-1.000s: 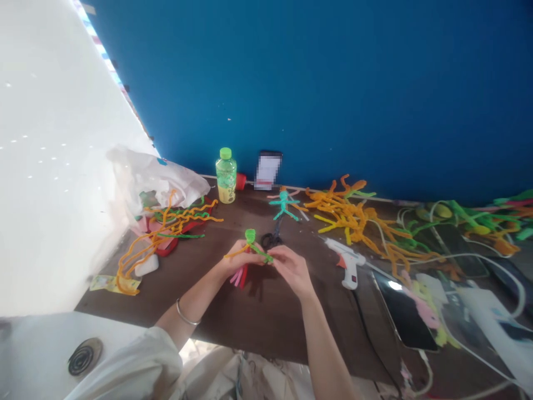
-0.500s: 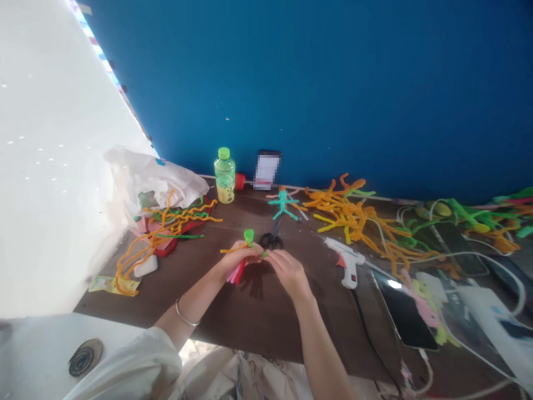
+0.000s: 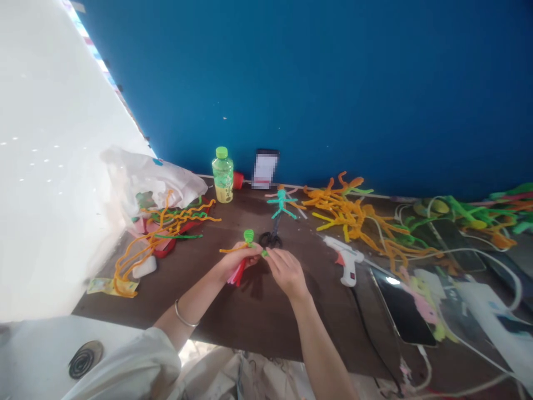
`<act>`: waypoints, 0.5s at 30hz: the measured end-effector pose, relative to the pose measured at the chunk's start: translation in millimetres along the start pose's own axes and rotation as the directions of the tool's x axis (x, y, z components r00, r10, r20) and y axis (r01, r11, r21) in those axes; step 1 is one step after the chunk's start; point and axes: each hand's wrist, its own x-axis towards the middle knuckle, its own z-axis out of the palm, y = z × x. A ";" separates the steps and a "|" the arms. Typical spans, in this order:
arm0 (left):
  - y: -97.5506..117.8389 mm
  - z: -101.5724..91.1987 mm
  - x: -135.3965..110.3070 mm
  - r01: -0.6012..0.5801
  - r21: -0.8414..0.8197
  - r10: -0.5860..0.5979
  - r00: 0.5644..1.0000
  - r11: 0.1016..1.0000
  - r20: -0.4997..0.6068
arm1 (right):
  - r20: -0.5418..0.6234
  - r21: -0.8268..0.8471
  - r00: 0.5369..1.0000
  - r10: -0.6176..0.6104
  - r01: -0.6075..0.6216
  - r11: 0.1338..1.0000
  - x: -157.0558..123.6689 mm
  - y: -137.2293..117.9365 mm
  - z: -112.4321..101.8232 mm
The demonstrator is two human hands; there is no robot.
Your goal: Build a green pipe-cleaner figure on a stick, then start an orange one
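Observation:
My left hand (image 3: 235, 262) is shut on a small pipe-cleaner figure with a looped green head (image 3: 249, 237), an orange strand (image 3: 231, 249) reaching left, and red and pink strands (image 3: 237, 275) hanging below. My right hand (image 3: 286, 272) sits just to the right, with its fingertips pinching a short green pipe-cleaner end (image 3: 265, 253) close to the figure. Both hands are above the dark wooden table (image 3: 258, 316). My left fingers hide the figure's middle.
Black scissors (image 3: 271, 239) and a teal pipe-cleaner figure (image 3: 282, 203) lie just beyond my hands. Right of them are a white glue gun (image 3: 346, 259), an orange pipe-cleaner heap (image 3: 350, 219), a phone (image 3: 402, 305) and cables. A green-capped bottle (image 3: 222, 175) and plastic bag (image 3: 150, 180) stand behind.
The green strand that ran between my hands now shows only as a short end at my right fingertips. My hands have drawn slightly apart, and the view has shifted a little.

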 end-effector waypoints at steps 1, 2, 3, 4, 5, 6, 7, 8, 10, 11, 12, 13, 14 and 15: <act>-0.7 0.9 -0.4 -0.024 0.007 0.024 1.000 1.000 -0.002 | -0.016 0.017 1.000 0.027 -0.026 1.000 0.6 -1.1 1.6; -1.7 1.7 -0.7 -0.047 0.014 0.047 0.999 0.999 -0.006 | -0.028 0.044 0.998 0.059 -0.058 0.997 1.5 -2.5 2.9; -2.8 2.4 -0.9 -0.067 0.025 0.067 0.998 0.997 -0.010 | -0.037 0.085 0.994 0.100 -0.096 0.992 2.7 -4.4 3.7; -4.0 2.9 -0.9 -0.090 0.043 0.090 0.996 0.995 -0.016 | -0.046 0.140 0.988 0.151 -0.143 0.980 4.2 -6.6 4.3; -5.1 3.3 -0.7 -0.119 0.072 0.121 0.992 0.990 -0.022 | -0.055 0.207 0.975 0.216 -0.201 0.957 5.8 -9.0 4.6; -6.0 3.4 -0.6 -0.156 0.115 0.160 0.987 0.981 -0.032 | -0.056 0.282 0.953 0.297 -0.270 0.921 7.4 -11.5 4.8; -6.7 3.3 -0.4 -0.198 0.172 0.209 0.977 0.965 -0.047 | -0.042 0.359 0.921 0.388 -0.349 0.866 9.0 -13.9 5.1; -7.1 3.0 -0.2 -0.241 0.243 0.263 0.963 0.940 -0.063 | -0.004 0.438 0.876 0.483 -0.432 0.788 10.5 -16.1 5.6; -7.0 1.9 0.0 -0.306 0.393 0.361 0.930 0.867 -0.071 | 0.153 0.586 0.752 0.641 -0.592 0.554 13.2 -18.9 7.1; -6.7 1.0 0.1 -0.327 0.459 0.397 0.916 0.826 -0.061 | 0.259 0.647 0.680 0.686 -0.649 0.399 14.3 -19.5 8.1; -6.4 0.0 0.2 -0.344 0.514 0.423 0.906 0.785 -0.039 | 0.367 0.696 0.610 0.703 -0.681 0.228 15.3 -19.6 9.1; -6.0 -1.2 0.3 -0.360 0.562 0.440 0.898 0.745 -0.009 | 0.467 0.725 0.548 0.694 -0.687 0.054 16.3 -19.2 9.9; -5.7 -2.5 0.5 -0.375 0.602 0.455 0.890 0.705 0.021 | 0.556 0.734 0.498 0.666 -0.670 -0.111 17.0 -18.4 10.4; -5.4 -3.7 0.6 -0.390 0.636 0.469 0.882 0.666 0.050 | 0.633 0.722 0.461 0.621 -0.642 -0.259 17.6 -17.3 10.6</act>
